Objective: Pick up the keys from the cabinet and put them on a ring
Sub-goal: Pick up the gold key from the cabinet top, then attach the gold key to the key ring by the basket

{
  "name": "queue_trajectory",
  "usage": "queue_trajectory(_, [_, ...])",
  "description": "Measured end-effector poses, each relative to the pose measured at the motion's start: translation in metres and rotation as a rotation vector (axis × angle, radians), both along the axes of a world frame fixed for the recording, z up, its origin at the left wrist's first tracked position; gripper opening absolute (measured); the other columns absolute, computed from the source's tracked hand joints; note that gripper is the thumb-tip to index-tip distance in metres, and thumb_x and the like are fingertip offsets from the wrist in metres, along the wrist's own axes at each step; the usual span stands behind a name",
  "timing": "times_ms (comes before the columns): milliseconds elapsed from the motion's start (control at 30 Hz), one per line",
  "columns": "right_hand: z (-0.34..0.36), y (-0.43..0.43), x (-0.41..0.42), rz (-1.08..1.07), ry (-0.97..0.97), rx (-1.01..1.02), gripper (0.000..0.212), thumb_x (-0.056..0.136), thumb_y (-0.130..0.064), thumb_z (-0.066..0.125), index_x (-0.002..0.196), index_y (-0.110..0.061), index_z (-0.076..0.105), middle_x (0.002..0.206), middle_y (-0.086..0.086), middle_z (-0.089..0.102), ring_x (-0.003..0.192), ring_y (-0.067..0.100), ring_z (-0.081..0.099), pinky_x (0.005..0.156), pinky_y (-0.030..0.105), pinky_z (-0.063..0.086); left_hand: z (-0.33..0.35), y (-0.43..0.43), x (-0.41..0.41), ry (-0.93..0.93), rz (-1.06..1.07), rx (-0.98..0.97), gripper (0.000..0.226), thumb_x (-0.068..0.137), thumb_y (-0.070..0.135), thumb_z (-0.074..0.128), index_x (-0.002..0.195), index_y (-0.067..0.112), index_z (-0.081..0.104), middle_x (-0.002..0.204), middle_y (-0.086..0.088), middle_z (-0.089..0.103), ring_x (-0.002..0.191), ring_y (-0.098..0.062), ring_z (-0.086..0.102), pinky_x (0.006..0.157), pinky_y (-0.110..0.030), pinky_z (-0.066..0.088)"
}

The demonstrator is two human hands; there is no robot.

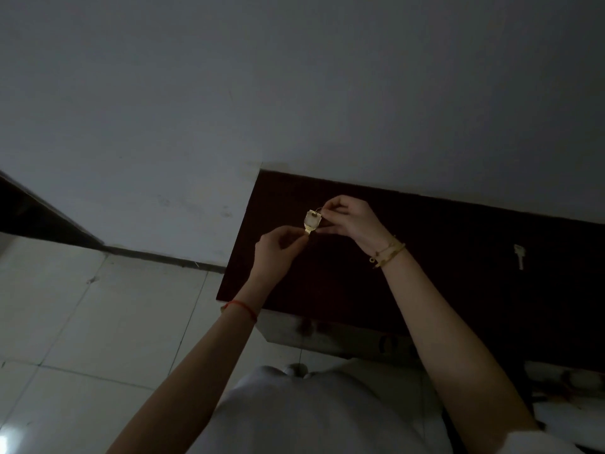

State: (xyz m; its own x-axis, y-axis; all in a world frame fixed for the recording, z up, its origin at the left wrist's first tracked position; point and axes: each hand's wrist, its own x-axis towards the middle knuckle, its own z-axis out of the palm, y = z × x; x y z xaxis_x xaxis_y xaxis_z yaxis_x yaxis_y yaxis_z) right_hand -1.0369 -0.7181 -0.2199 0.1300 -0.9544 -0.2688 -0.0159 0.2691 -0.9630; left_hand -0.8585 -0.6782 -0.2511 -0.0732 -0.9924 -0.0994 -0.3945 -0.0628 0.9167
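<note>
Shirt (314,417): pale fabric is filling the bottom of the view, closest to me, below both forearms.
Left hand (278,247): I am pinching the blade end of the key between thumb and fingertips, the other fingers curled in.
Right hand (347,217): I am pinching the thin ring against the top of the key's head, fingers bunched tight around it.
Key (311,221): it is hanging in the air between my two hands, above the dark cabinet top and toward its left edge, with a pale head and a brassy blade.
Ring (318,209): only a short arc of wire is showing at the key's head; whether it is already passing through the hole I cannot tell in this dim light.
Second key (519,256): it is lying flat on the cabinet top (458,273), well apart from my hands, toward the right edge.
Handling: I am judging the key light, stiff and slick, so gripping the flat faces of the head should be steadier than gripping the blade; the ring looks springy and thin, needing a fingernail to part its coil.
Wrists: a red thread (244,308) is circling my left, gold bracelets (388,253) my right.
Progress: I am likely threading this key, with the other one waiting.
</note>
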Motion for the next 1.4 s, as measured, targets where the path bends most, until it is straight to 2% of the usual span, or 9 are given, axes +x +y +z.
queue_trajectory(200, [0.011, 0.015, -0.008, -0.048, 0.003, -0.027, 0.015, 0.088, -0.005, 0.06, 0.1, 0.003, 0.058, 0.102, 0.023, 0.066, 0.096, 0.031, 0.069, 0.077, 0.038, 0.061, 0.008, 0.006, -0.005, 0.152, -0.051, 0.084, 0.018, 0.085, 0.021, 0.067, 0.102, 0.017, 0.071, 0.097, -0.004, 0.074, 0.089, -0.019, 0.071, 0.083, -0.034, 0.058])
queue_trajectory(300, [0.013, 0.025, -0.012, -0.085, -0.013, -0.042, 0.01, 0.087, -0.005, 0.061, 0.096, -0.001, 0.06, 0.096, 0.017, 0.067, 0.092, 0.027, 0.069, 0.077, 0.037, 0.061, 0.014, 0.012, -0.008, 0.212, -0.059, 0.108, 0.012, 0.084, 0.022, 0.068, 0.096, 0.023, 0.071, 0.094, -0.001, 0.074, 0.088, -0.019, 0.072, 0.083, -0.035, 0.059])
queue_trajectory(400, [0.016, 0.035, -0.016, -0.132, -0.014, -0.058, 0.012, 0.087, -0.006, 0.061, 0.099, 0.0, 0.06, 0.095, 0.015, 0.067, 0.091, 0.026, 0.069, 0.077, 0.035, 0.062, 0.02, 0.017, -0.012, 0.248, -0.076, 0.14, 0.017, 0.084, 0.024, 0.069, 0.099, 0.018, 0.072, 0.096, -0.003, 0.074, 0.09, -0.019, 0.071, 0.084, -0.036, 0.058])
queue_trajectory(567, [0.028, 0.059, -0.029, -0.211, 0.021, -0.124, 0.02, 0.086, -0.005, 0.063, 0.103, 0.003, 0.061, 0.098, 0.015, 0.068, 0.092, 0.023, 0.07, 0.078, 0.034, 0.061, 0.03, 0.021, -0.025, 0.264, -0.146, 0.156, 0.019, 0.082, 0.026, 0.071, 0.099, 0.018, 0.073, 0.091, -0.001, 0.074, 0.081, -0.008, 0.07, 0.077, -0.027, 0.055])
queue_trajectory(700, [0.04, 0.084, -0.043, -0.319, 0.066, -0.15, 0.023, 0.085, -0.003, 0.062, 0.106, 0.006, 0.06, 0.106, 0.025, 0.067, 0.094, 0.031, 0.069, 0.08, 0.035, 0.06, 0.039, 0.026, -0.043, 0.293, -0.243, 0.166, 0.019, 0.082, 0.024, 0.072, 0.098, 0.014, 0.074, 0.082, -0.001, 0.074, 0.075, -0.007, 0.067, 0.076, -0.026, 0.054])
queue_trajectory(833, [0.048, 0.113, -0.06, -0.425, 0.113, -0.163, 0.024, 0.086, -0.002, 0.061, 0.108, 0.007, 0.06, 0.108, 0.029, 0.065, 0.089, 0.026, 0.068, 0.076, 0.029, 0.059, 0.045, 0.036, -0.066, 0.343, -0.379, 0.193, 0.019, 0.083, 0.02, 0.071, 0.099, 0.01, 0.074, 0.073, 0.006, 0.073, 0.069, 0.0, 0.066, 0.064, -0.013, 0.049])
queue_trajectory(900, [0.05, 0.13, -0.068, -0.47, 0.129, -0.164, 0.024, 0.087, -0.002, 0.059, 0.11, 0.007, 0.059, 0.109, 0.03, 0.064, 0.09, 0.027, 0.067, 0.078, 0.031, 0.058, 0.047, 0.041, -0.076, 0.351, -0.449, 0.203, 0.02, 0.084, 0.02, 0.07, 0.101, 0.009, 0.073, 0.073, 0.007, 0.073, 0.069, 0.0, 0.066, 0.064, -0.011, 0.049])
queue_trajectory(1200, [0.053, 0.202, -0.101, -0.758, 0.171, -0.147, 0.026, 0.088, -0.002, 0.058, 0.112, 0.007, 0.06, 0.114, 0.025, 0.065, 0.1, 0.029, 0.066, 0.079, 0.029, 0.058, 0.051, 0.073, -0.13, 0.331, -0.734, 0.269, 0.019, 0.084, 0.021, 0.069, 0.103, 0.016, 0.072, 0.088, 0.005, 0.074, 0.081, -0.004, 0.07, 0.072, -0.015, 0.053])
queue_trajectory(1400, [0.05, 0.249, -0.126, -0.923, 0.236, -0.132, 0.024, 0.089, -0.003, 0.058, 0.111, 0.008, 0.061, 0.109, 0.03, 0.065, 0.09, 0.03, 0.065, 0.073, 0.026, 0.057, 0.051, 0.099, -0.173, 0.339, -0.845, 0.365, 0.013, 0.081, 0.02, 0.073, 0.094, 0.021, 0.075, 0.083, 0.006, 0.076, 0.079, -0.006, 0.071, 0.07, -0.016, 0.053])
